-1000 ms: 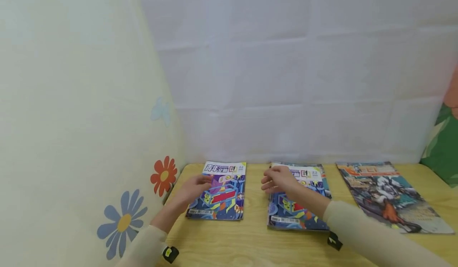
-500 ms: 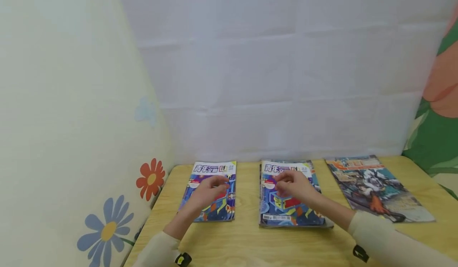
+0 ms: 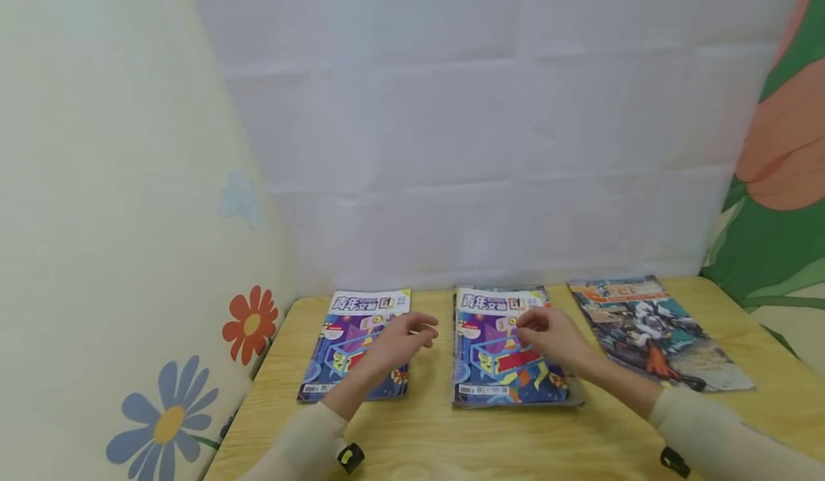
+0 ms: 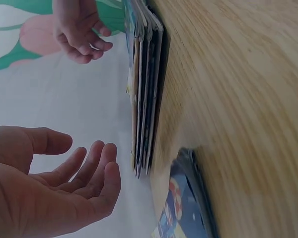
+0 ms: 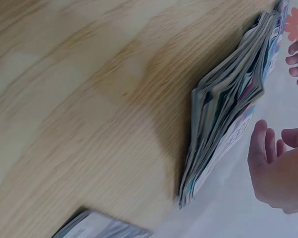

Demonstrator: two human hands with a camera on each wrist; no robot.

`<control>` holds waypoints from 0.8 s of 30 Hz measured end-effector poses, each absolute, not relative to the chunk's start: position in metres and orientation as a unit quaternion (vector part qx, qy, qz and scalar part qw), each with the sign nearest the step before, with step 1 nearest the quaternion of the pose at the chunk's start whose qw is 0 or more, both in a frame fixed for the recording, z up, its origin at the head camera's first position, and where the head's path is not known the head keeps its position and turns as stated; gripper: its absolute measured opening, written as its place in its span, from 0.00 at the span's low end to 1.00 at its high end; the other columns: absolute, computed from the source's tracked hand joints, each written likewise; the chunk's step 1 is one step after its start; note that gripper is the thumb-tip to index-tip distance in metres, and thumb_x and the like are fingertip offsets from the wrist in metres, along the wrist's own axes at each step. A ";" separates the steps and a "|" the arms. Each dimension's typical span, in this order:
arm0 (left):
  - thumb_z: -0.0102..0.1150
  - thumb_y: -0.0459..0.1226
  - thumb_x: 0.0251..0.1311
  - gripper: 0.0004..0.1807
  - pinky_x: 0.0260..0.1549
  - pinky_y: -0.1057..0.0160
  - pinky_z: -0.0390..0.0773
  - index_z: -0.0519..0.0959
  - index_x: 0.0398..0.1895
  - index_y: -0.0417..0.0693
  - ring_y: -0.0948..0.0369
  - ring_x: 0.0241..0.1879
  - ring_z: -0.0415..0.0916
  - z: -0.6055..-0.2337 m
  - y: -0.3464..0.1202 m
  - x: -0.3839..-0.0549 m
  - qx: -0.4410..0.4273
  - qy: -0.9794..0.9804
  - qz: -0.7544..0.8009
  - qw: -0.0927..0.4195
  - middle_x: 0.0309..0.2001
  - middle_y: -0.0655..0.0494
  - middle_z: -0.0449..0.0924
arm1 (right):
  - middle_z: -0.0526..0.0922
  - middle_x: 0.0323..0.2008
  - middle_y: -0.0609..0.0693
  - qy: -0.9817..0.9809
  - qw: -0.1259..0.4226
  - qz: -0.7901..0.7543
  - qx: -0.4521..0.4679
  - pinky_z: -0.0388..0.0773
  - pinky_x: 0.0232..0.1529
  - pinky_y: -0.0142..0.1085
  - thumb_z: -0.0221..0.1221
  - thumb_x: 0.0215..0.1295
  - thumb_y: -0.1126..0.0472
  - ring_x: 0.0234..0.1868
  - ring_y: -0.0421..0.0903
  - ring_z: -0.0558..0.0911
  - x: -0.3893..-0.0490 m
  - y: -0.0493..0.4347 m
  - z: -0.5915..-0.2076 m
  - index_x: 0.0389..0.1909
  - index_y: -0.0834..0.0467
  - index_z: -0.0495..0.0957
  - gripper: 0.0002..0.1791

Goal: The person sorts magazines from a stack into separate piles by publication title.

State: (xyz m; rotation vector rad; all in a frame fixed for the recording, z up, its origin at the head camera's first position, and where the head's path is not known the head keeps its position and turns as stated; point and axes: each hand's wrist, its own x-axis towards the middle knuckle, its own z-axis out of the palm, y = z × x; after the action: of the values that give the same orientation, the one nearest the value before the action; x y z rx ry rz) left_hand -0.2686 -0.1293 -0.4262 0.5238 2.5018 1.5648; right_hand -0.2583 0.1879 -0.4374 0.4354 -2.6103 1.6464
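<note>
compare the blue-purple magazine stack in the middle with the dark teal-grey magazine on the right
The blue-purple middle stack has a cartoon cover with purple lettering; the dark teal-grey right magazine has orange lettering. Another cover juts out under the stack's top one; the right magazine shows only one. The right hand hovers over the stack, none over the right magazine. Both lie flat on the light wooden table.

Magazine (image 3: 344, 345): blue-purple cover, white title band with purple Chinese characters; flat, cover up, to the left of and below the left fingers (image 4: 110, 187), apart from them. Magazine stack (image 3: 493, 386): several issues, matching cover uppermost, edges uneven, grey-edged issue protruding beneath; flat, below the right fingers (image 5: 258, 148), not touching.
</note>
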 end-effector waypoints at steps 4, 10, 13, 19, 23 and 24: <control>0.55 0.36 0.71 0.18 0.30 0.59 0.76 0.77 0.60 0.39 0.50 0.45 0.80 -0.428 -0.120 -0.272 0.172 0.838 0.513 0.070 0.49 0.42 0.82 | 0.84 0.37 0.54 -0.859 0.040 0.493 0.135 0.83 0.35 0.42 0.62 0.68 0.68 0.38 0.52 0.84 -0.257 0.195 -0.437 0.46 0.68 0.82 0.09; 0.57 0.36 0.70 0.21 0.44 0.54 0.80 0.76 0.63 0.38 0.52 0.47 0.79 -0.433 -0.109 -0.269 0.172 0.846 0.500 0.074 0.50 0.47 0.81 | 0.84 0.39 0.53 -0.881 0.060 0.456 0.110 0.82 0.36 0.41 0.62 0.68 0.68 0.41 0.52 0.83 -0.254 0.210 -0.440 0.45 0.66 0.82 0.08; 0.59 0.35 0.69 0.24 0.47 0.49 0.80 0.74 0.66 0.36 0.50 0.49 0.78 -0.437 -0.106 -0.265 0.169 0.846 0.500 0.081 0.51 0.46 0.81 | 0.84 0.40 0.56 -0.884 0.053 0.454 0.103 0.82 0.36 0.43 0.62 0.67 0.69 0.42 0.54 0.83 -0.253 0.217 -0.442 0.45 0.67 0.81 0.08; 0.58 0.38 0.71 0.26 0.48 0.48 0.81 0.73 0.68 0.36 0.51 0.50 0.79 -0.440 -0.103 -0.263 0.154 0.849 0.495 0.107 0.54 0.45 0.80 | 0.82 0.38 0.56 -0.893 0.020 0.443 0.073 0.82 0.38 0.45 0.64 0.61 0.70 0.40 0.52 0.82 -0.256 0.222 -0.447 0.47 0.72 0.79 0.14; 0.57 0.39 0.72 0.25 0.49 0.48 0.80 0.74 0.67 0.36 0.50 0.52 0.78 -0.440 -0.097 -0.266 0.158 0.858 0.478 0.100 0.54 0.44 0.80 | 0.82 0.39 0.57 -0.908 0.014 0.415 0.058 0.82 0.43 0.47 0.65 0.58 0.70 0.42 0.54 0.81 -0.256 0.224 -0.446 0.49 0.76 0.77 0.19; 0.57 0.39 0.72 0.24 0.49 0.48 0.80 0.74 0.67 0.36 0.50 0.51 0.77 -0.440 -0.096 -0.266 0.157 0.860 0.476 0.100 0.54 0.45 0.80 | 0.82 0.39 0.58 -0.910 0.011 0.410 0.053 0.82 0.43 0.47 0.65 0.58 0.70 0.42 0.54 0.81 -0.256 0.224 -0.445 0.50 0.77 0.77 0.20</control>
State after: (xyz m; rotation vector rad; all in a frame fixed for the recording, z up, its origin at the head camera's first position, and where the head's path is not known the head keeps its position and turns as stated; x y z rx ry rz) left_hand -0.2660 -0.0959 -0.4404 0.4637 2.5412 1.4070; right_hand -0.2560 0.2240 -0.4451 0.1647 -2.8399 1.2796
